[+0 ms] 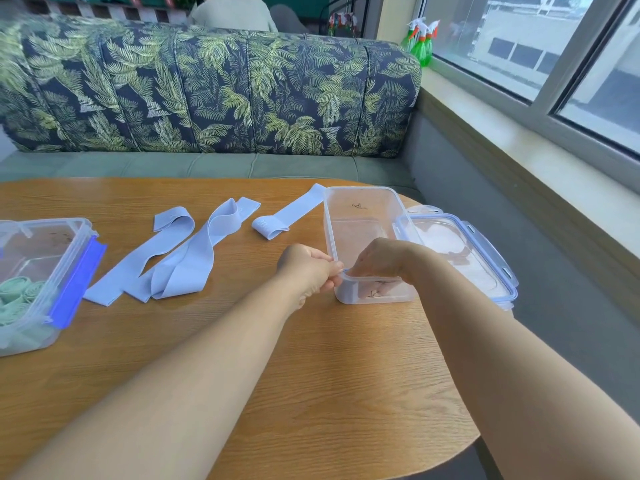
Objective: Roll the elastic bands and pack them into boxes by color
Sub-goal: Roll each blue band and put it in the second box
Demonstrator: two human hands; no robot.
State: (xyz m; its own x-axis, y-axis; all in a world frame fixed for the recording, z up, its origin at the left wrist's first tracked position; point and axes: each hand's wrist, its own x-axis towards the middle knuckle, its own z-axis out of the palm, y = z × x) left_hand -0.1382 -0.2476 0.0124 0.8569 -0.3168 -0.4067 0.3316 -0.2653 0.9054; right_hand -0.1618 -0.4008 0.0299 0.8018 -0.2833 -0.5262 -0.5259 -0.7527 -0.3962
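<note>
An open clear plastic box point(363, 199) stands on the wooden table at centre right, with nothing visible inside. My left hand point(308, 268) pinches its near left rim. My right hand point(384, 259) reaches over the near rim with its fingers curled down inside the box; what they touch is hidden. Several light blue elastic bands point(180, 258) lie unrolled and tangled left of the box, and one partly rolled blue band point(277, 223) lies beside its far left corner. A lidded box point(41, 271) at the left edge holds rolled green bands point(17, 299).
The open box's lid point(460, 251) with blue clips lies right of it, over the table's right edge. A leaf-patterned sofa point(207, 95) stands behind the table. Green spray bottles point(420, 39) sit on the windowsill at upper right. Bare wood point(311, 393) lies under my forearms.
</note>
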